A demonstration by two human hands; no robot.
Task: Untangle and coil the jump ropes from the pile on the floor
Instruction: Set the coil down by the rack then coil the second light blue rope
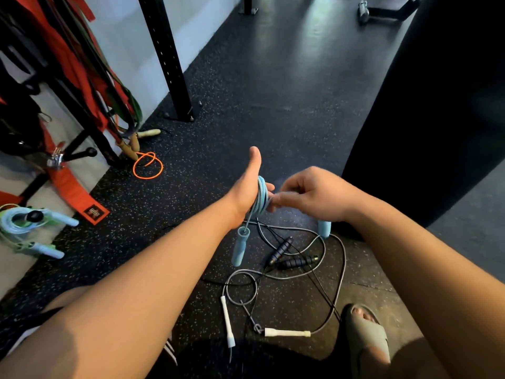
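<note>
Pinching blue rope (261,198) wrapped round left hand (244,191): right hand (314,195); strap label (94,213) illegible.

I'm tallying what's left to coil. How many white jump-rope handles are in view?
2. The left white handle lies at bottom centre, pointing toward the camera; the right white handle lies crosswise beside it, near the sandal. More may be hidden under the arms.

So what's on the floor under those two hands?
A tangle: a black-handled rope and a grey cord with white handles. The blue rope has handles dangling above it. The left forearm covers part of a thin black cord.
</note>
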